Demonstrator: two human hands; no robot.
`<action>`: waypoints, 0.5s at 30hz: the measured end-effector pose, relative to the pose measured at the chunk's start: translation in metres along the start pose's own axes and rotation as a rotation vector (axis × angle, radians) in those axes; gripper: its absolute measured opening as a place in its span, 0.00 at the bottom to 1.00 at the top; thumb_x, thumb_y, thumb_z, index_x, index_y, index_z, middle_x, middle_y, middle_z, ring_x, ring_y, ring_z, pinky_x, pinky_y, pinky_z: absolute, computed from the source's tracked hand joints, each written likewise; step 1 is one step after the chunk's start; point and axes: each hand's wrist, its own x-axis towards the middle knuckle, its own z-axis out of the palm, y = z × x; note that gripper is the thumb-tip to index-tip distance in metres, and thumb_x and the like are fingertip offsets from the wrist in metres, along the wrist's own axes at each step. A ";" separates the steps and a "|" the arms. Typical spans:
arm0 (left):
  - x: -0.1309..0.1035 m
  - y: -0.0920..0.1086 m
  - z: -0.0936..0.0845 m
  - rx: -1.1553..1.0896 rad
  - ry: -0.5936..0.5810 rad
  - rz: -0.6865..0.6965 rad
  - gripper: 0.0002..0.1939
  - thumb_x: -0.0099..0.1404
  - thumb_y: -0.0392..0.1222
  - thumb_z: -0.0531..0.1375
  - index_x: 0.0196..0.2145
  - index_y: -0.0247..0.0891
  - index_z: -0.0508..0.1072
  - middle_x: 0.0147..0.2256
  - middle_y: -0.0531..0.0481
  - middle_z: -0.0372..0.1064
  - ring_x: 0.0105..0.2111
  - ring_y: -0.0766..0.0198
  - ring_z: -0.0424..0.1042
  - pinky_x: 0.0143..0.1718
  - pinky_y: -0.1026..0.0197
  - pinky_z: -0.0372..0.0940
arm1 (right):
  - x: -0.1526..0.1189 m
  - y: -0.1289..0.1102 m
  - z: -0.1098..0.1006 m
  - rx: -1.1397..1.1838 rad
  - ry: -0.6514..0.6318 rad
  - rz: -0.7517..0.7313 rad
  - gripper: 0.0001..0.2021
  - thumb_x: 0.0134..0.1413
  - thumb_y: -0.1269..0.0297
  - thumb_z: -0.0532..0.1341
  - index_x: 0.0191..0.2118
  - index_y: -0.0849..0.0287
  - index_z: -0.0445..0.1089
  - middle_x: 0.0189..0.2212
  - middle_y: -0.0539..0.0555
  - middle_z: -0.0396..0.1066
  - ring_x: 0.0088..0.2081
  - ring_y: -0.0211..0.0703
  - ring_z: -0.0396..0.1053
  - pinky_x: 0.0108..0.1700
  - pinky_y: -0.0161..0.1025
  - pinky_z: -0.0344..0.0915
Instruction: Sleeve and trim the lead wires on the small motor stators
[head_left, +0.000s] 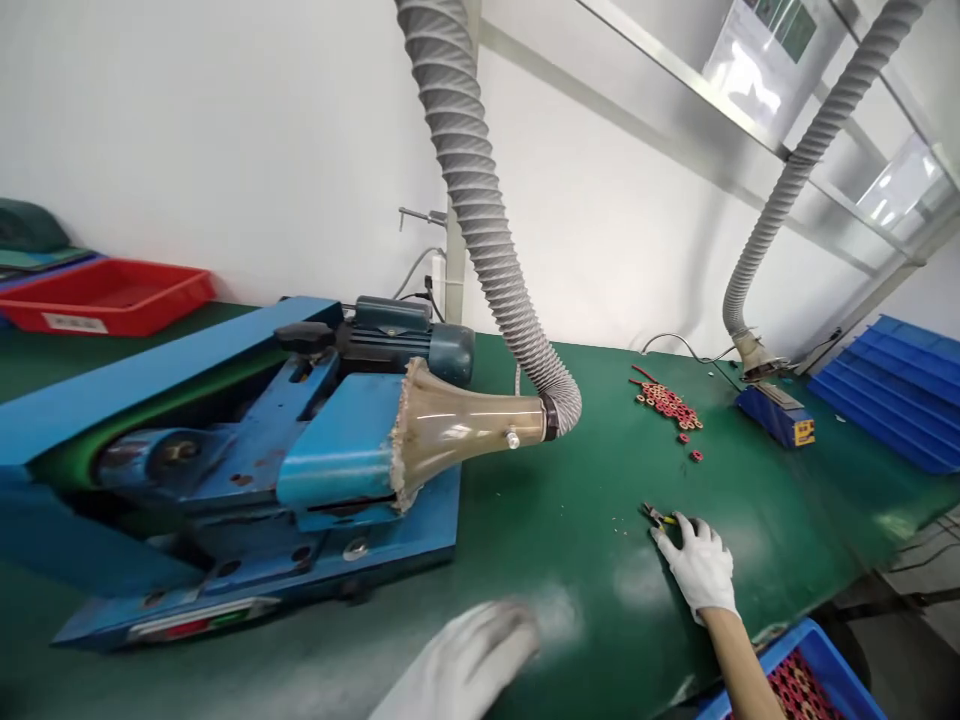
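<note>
My right hand (699, 568), in a white glove, rests on the green tabletop with thumb and forefinger around the yellow handles of small pliers (654, 516). The pliers' dark jaws point away to the left. My left hand (476, 655), also gloved in white, is low in the middle, smeared by motion. Its fingers look bent, but whether they hold anything cannot be made out. Beyond the pliers lies a cluster of small red rings (667, 402) with pale rims, plus a few loose ones nearer.
A blue belt-sanding machine (345, 440) fills the left, its clear funnel (465, 420) joined to a grey hose (480, 190). A red tray (112, 295) stands behind. At right are a blue-yellow box (776, 415), a blue ribbed bin (892, 390) and a lower blue crate (844, 670) of red rings.
</note>
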 end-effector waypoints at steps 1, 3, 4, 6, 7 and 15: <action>0.013 0.005 0.010 0.049 -0.083 0.033 0.27 0.57 0.51 0.59 0.55 0.52 0.61 0.52 0.53 0.65 0.50 0.57 0.65 0.52 0.58 0.61 | 0.001 0.003 0.001 -0.005 -0.012 0.007 0.28 0.51 0.43 0.52 0.51 0.56 0.65 0.45 0.62 0.66 0.47 0.58 0.63 0.46 0.50 0.59; 0.044 -0.001 0.036 0.164 -0.103 -0.092 0.36 0.53 0.53 0.60 0.57 0.38 0.59 0.56 0.43 0.59 0.55 0.50 0.59 0.56 0.52 0.55 | 0.004 0.015 0.001 -0.009 -0.036 0.038 0.29 0.52 0.41 0.50 0.48 0.59 0.67 0.39 0.64 0.68 0.42 0.58 0.66 0.42 0.49 0.61; 0.059 -0.010 0.049 0.234 -0.106 -0.234 0.41 0.50 0.56 0.61 0.57 0.30 0.58 0.58 0.36 0.55 0.57 0.44 0.54 0.57 0.49 0.53 | 0.007 0.023 0.000 -0.009 -0.047 0.059 0.29 0.52 0.41 0.49 0.47 0.60 0.68 0.37 0.64 0.68 0.40 0.58 0.66 0.41 0.49 0.61; 0.083 -0.033 0.072 0.384 -0.098 -0.535 0.45 0.49 0.59 0.60 0.56 0.21 0.59 0.58 0.27 0.52 0.58 0.37 0.49 0.57 0.45 0.47 | 0.013 0.046 -0.003 -0.013 -0.062 0.109 0.30 0.52 0.41 0.47 0.47 0.61 0.68 0.36 0.65 0.68 0.38 0.58 0.67 0.39 0.49 0.62; 0.092 -0.043 0.082 0.446 -0.098 -0.644 0.46 0.50 0.60 0.58 0.55 0.18 0.59 0.57 0.24 0.52 0.58 0.35 0.48 0.57 0.44 0.46 | 0.017 0.058 -0.003 -0.016 -0.061 0.145 0.30 0.52 0.40 0.47 0.47 0.61 0.68 0.36 0.66 0.68 0.38 0.59 0.67 0.38 0.50 0.62; 0.148 0.011 0.154 0.304 -0.201 -0.472 0.45 0.53 0.66 0.51 0.55 0.22 0.60 0.58 0.26 0.51 0.59 0.35 0.45 0.59 0.42 0.35 | 0.042 0.112 0.011 -0.024 0.012 0.383 0.33 0.51 0.39 0.45 0.47 0.60 0.68 0.41 0.66 0.67 0.42 0.62 0.65 0.39 0.49 0.61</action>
